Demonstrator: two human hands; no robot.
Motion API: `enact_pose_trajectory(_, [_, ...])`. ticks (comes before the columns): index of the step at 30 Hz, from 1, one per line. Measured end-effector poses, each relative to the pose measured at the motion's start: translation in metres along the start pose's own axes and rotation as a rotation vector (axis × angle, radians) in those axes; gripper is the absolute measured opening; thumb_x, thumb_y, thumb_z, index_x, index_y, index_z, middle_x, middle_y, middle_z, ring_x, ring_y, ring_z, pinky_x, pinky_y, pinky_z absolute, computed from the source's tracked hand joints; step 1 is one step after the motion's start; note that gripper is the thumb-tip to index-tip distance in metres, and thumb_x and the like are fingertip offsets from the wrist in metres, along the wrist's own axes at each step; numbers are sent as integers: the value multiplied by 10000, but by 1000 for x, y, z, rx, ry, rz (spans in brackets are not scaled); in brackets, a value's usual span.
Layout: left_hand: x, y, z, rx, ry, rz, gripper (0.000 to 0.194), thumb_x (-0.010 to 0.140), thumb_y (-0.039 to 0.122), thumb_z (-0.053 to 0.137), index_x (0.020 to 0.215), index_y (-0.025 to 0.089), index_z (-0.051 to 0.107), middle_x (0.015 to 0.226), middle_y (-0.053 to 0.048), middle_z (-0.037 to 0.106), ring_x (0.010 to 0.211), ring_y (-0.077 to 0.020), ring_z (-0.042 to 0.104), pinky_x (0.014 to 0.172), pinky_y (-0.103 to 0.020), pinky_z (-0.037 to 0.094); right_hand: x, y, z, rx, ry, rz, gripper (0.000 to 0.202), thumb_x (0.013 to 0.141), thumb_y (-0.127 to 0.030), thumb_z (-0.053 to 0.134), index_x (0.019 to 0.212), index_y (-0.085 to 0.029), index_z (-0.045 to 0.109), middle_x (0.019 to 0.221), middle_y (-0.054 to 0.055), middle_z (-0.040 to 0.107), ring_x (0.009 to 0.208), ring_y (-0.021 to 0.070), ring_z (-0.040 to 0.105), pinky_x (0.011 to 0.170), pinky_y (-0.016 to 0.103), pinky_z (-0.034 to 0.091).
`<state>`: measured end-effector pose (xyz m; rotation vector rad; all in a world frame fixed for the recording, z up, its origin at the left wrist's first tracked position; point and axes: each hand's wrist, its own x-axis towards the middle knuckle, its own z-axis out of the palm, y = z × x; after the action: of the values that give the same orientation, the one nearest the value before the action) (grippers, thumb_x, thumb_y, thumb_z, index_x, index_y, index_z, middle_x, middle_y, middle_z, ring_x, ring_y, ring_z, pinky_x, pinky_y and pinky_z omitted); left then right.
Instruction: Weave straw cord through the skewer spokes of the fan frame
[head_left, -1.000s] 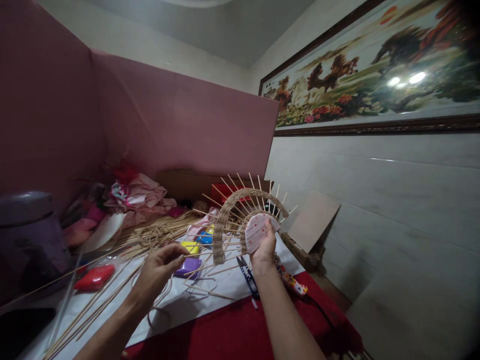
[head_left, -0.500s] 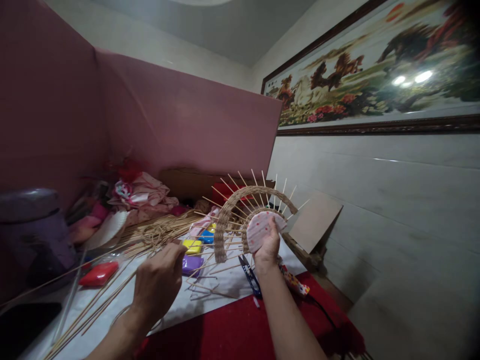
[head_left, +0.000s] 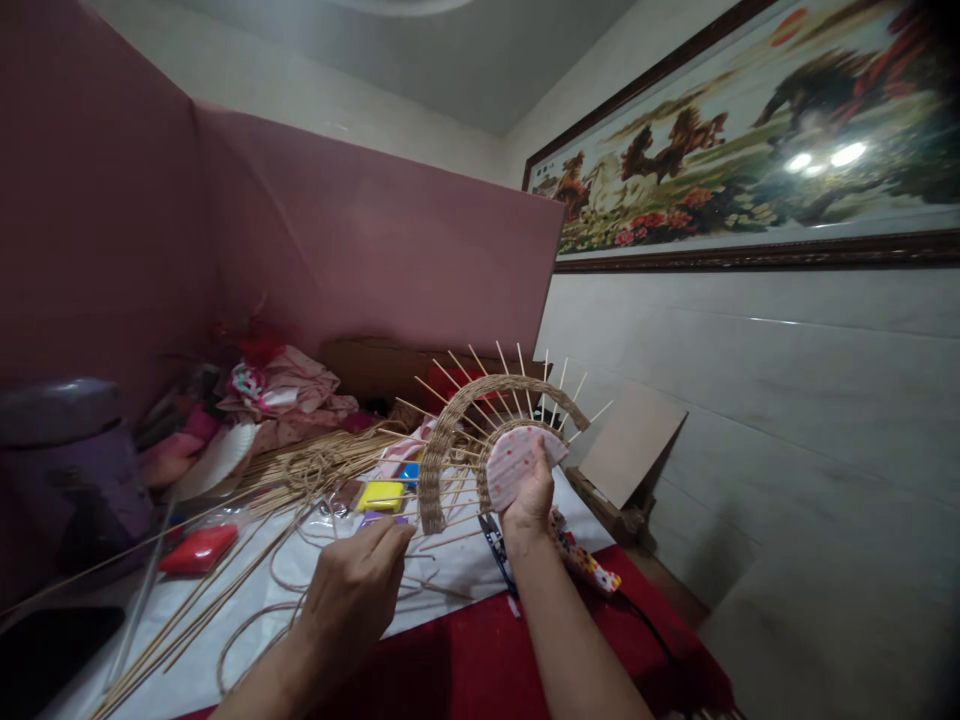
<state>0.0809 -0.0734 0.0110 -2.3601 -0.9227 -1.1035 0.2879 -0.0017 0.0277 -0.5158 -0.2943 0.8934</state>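
My right hand [head_left: 529,505] is closed on a half-round woven fan [head_left: 433,470], thumb pressed on its pale half-disc [head_left: 514,465] with red dots. Thin sticks [head_left: 471,362] radiate from the disc through a curved band of brown weave. At the band's lower left end, my left hand [head_left: 364,575] is closed in a pinch, near the stick ends. Brown twine [head_left: 251,625] lies in loops beside this hand and seems to run into its fingers; the pinched part is hidden. Below the fan, dark-handled snips [head_left: 495,550] lie partly behind my right wrist.
Yellow [head_left: 381,496] and red packets [head_left: 199,550] lie on the white sheet [head_left: 300,665]. Long thin sticks [head_left: 195,610] stretch along the left, near a purple container [head_left: 71,470]. A board [head_left: 634,440] leans by the wall; red cloth [head_left: 480,650] covers the front.
My left hand has moved right and down, closer to the band's lower end. The fan has shifted slightly left and turned a little. More twine loops show on the sheet.
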Motion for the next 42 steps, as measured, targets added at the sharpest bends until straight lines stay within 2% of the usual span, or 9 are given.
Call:
enact_pose_trajectory(6, [-2,3,4,9,-5,-20,186,816,66,434,847,159,592,786,-85,678,684,-188,649,584,-275,499,-1,2,1,63,58,31,360,680,-412,662,956,-186,609,795,-27,681,686,137,637,649,278,522])
enact_pose_trajectory(13, [-5,7,8,44,20,-146,174,867,156,430,841,184,600,707,-33,686,587,-145,639,539,-229,456,-5,4,2,62,59,60,313,706,-434,622,906,-193,604,747,-32,678,655,138,639,626,276,518])
enact_pose_trajectory(19, [-3,3,0,262,79,-94,182,859,165,464,903,175,640,723,-44,679,643,-159,636,554,-243,418,-2,2,1,49,55,23,316,712,-445,604,899,-191,604,744,-26,678,668,138,639,655,277,512])
enact_pose_trajectory(23, [0,0,-6,309,90,-82,153,834,156,508,870,188,654,704,-23,649,645,-156,608,531,-245,382,-2,0,2,107,46,41,282,717,-413,608,888,-188,606,736,-29,677,659,130,636,630,263,509])
enact_pose_trajectory(29, [5,-2,-14,312,120,-103,185,797,84,521,856,185,665,985,-63,664,904,-230,550,717,-292,428,-3,-1,2,88,8,42,282,724,-438,595,850,-186,608,688,-27,669,608,137,626,609,278,507])
enact_pose_trajectory(33, [7,-3,-17,200,128,-148,159,819,116,511,848,175,657,1031,-57,663,928,-227,524,736,-296,432,0,0,-2,28,-14,5,323,724,-466,589,880,-184,616,722,-11,680,639,141,636,635,284,514])
enact_pose_trajectory(37, [6,-8,-14,3,148,-289,149,831,204,516,824,183,663,971,-73,654,930,-230,530,752,-321,427,5,2,-6,4,-23,-16,354,723,-486,582,887,-175,629,731,6,688,652,149,641,648,290,515])
enact_pose_trajectory(40, [7,-13,-14,-309,130,-502,153,811,284,541,819,187,659,895,-69,654,865,-219,559,732,-323,430,8,2,-8,7,-6,-3,357,721,-486,584,886,-173,635,740,9,693,668,152,645,663,293,515])
enact_pose_trajectory(42, [9,-15,-15,-589,68,-675,183,796,334,551,809,180,650,822,-59,656,794,-204,580,695,-307,438,9,2,-9,17,13,7,347,719,-475,590,891,-178,636,756,6,696,680,149,647,672,289,515])
